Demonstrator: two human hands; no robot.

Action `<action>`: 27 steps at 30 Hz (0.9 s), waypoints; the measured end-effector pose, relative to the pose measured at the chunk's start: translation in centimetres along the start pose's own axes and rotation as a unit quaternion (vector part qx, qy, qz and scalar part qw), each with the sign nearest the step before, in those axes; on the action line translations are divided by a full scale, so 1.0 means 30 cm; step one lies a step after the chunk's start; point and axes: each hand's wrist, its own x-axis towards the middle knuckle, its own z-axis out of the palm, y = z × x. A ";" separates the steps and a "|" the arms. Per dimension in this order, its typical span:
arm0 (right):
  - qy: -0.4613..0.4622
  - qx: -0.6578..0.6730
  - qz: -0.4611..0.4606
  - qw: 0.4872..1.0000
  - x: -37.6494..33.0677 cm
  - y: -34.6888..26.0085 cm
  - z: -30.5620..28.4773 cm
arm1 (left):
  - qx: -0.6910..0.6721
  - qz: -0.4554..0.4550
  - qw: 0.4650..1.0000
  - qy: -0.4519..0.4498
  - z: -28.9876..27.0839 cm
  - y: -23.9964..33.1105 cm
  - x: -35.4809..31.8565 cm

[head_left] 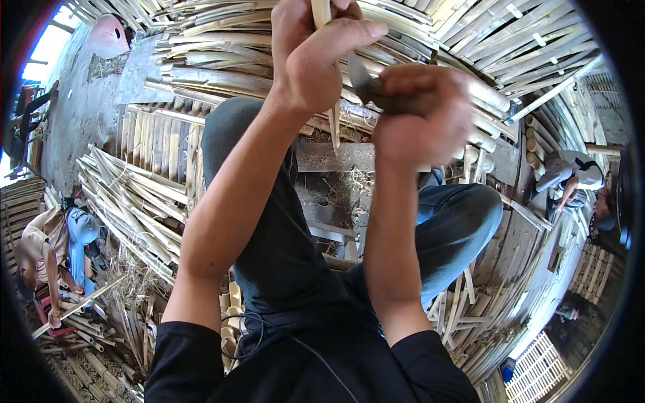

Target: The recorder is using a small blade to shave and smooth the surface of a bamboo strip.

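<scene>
Passing through the left fingers [363, 30], a bamboo strip [322, 12] protrudes either side.

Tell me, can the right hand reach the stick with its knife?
Probably yes: the right hand holds the knife seemingly near the stick, whose lower end juts free below the left hand.

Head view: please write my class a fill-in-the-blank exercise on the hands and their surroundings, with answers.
1. The left hand is ____ (open/closed) around a pale strip.
2. In the picture, the knife held by the right hand is to the strip's ____ (left/right).
3. The person's short sleeves are coloured ____.
4. A grey-topped co-worker is near the picture's ____ (left/right) edge.

Missing words: closed; right; black; right.
</scene>
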 end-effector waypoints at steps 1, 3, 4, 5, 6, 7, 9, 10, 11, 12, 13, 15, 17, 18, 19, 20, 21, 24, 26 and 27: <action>-0.016 0.046 -0.012 0.999 0.007 -0.048 0.003 | -0.001 -0.007 1.000 0.000 0.027 0.044 -0.006; -0.053 -0.084 -0.093 0.991 -0.034 -0.013 -0.021 | -0.022 -0.092 0.995 -0.032 0.071 0.141 -0.018; -0.126 -0.239 -0.150 0.951 -0.056 0.073 -0.087 | -0.018 -0.090 0.995 -0.035 0.059 0.129 -0.013; -0.061 -0.128 -0.002 0.990 -0.099 0.144 -0.119 | 0.131 0.130 0.981 -0.059 0.045 0.088 -0.007; -0.111 -0.133 -0.070 0.982 -0.063 0.192 -0.165 | 0.280 0.341 0.894 -0.074 0.007 0.043 -0.004; -0.061 -0.088 -0.027 0.994 -0.045 0.162 -0.134 | -0.076 0.080 0.992 -0.054 -0.107 -0.053 0.011; 0.053 0.040 0.051 0.996 -0.021 0.008 -0.023 | 0.089 0.260 0.959 -0.064 -0.107 -0.054 0.036; 0.026 0.070 0.015 0.997 0.015 -0.041 0.003 | 0.236 0.437 0.864 -0.084 -0.081 -0.047 0.054; -0.008 0.015 -0.019 1.000 -0.018 -0.029 -0.014 | 0.219 0.466 0.853 -0.078 -0.054 -0.045 0.055; -0.042 -0.034 -0.061 0.997 -0.053 0.021 -0.045 | 0.214 0.470 0.852 -0.082 -0.050 -0.061 0.054; -0.123 -0.185 -0.171 0.960 -0.082 0.113 -0.094 | 0.212 0.448 0.866 -0.068 -0.063 -0.076 0.039; -0.105 -0.214 -0.020 0.971 -0.127 0.254 -0.227 | 0.110 0.292 0.945 -0.101 -0.107 -0.090 -0.002; -0.074 -0.167 -0.031 0.983 -0.097 0.256 -0.249 | 0.149 0.340 0.923 -0.096 -0.112 -0.077 0.010; -0.046 -0.086 -0.041 0.994 -0.082 0.207 -0.200 | 0.197 0.380 0.900 -0.088 -0.130 -0.060 0.007; -0.019 -0.068 -0.036 0.997 -0.066 0.130 -0.146 | 0.307 0.420 0.849 -0.089 -0.144 -0.029 0.022; 0.041 0.059 0.037 0.997 -0.058 0.048 -0.095 | 0.212 0.423 0.879 -0.061 -0.073 -0.047 0.031; -0.010 -0.016 -0.026 0.999 -0.068 0.062 -0.115 | 0.207 0.440 0.869 -0.098 -0.065 -0.059 0.039; -0.063 -0.281 0.038 0.957 -0.148 0.305 -0.313 | 0.153 0.405 0.892 -0.129 -0.056 -0.108 0.015; -0.084 -0.242 0.042 0.966 -0.160 0.421 -0.450 | -0.013 0.216 0.966 -0.142 -0.067 -0.094 0.005; -0.043 -0.187 0.049 0.980 -0.152 0.398 -0.401 | -0.095 0.139 0.975 -0.144 -0.087 -0.063 0.010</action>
